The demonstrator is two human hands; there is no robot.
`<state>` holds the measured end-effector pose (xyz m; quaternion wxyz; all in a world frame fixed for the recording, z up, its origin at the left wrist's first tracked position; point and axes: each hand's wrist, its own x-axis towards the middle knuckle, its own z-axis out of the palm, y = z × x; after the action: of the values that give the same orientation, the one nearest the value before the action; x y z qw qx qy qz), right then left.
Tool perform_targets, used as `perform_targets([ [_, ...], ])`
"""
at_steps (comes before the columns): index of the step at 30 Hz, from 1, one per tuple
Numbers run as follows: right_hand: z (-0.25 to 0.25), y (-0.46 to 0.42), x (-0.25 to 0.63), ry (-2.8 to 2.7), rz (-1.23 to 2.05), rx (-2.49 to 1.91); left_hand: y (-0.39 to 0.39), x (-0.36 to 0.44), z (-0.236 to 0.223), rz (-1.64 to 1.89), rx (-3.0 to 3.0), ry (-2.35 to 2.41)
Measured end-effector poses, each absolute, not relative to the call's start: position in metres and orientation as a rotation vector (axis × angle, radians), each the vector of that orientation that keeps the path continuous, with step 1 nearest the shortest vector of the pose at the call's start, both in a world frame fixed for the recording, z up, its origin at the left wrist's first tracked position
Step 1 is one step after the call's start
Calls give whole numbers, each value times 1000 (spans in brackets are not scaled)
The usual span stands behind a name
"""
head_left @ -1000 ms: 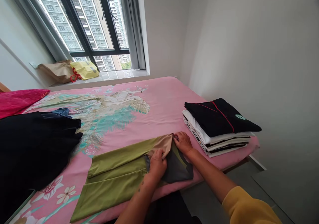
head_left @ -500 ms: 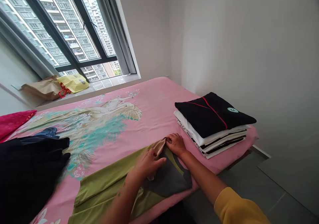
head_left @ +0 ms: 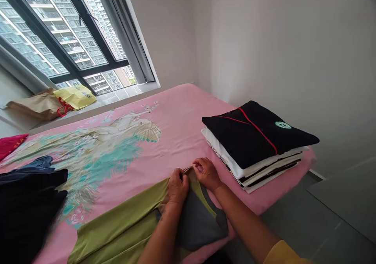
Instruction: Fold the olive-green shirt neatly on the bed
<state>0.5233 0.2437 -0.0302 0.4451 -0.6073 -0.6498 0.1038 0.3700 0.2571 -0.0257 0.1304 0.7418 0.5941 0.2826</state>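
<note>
An olive-green shirt (head_left: 117,221) with a grey panel (head_left: 199,217) lies spread along the near edge of the bed, its neckline toward the right. My left hand (head_left: 178,187) is closed on a beige fold near the shirt's far edge. Just to its right, my right hand (head_left: 207,173) pinches the same edge by the shoulder, fingertips bent over the cloth. The left forearm hides part of the shirt. Beyond my right hand stands a stack of folded clothes, topped by a black garment (head_left: 255,134) with red piping and a round green badge.
A pink bedsheet (head_left: 176,123) with a bird print covers the bed. Dark clothes (head_left: 26,205) lie heaped at the left, near a red cloth (head_left: 11,146). A brown paper bag (head_left: 37,103) and a yellow bag (head_left: 75,96) rest on the windowsill.
My left hand has moved up and away from me to the shirt's far edge and closed on the beige fold. My right hand stays at the shoulder. The view has shifted slightly.
</note>
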Motion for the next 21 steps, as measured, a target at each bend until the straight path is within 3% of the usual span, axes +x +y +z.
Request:
perform_targets([
  [21, -29, 246, 516, -1713, 263, -1396, 255, 368, -35, 1119, 1999, 1555],
])
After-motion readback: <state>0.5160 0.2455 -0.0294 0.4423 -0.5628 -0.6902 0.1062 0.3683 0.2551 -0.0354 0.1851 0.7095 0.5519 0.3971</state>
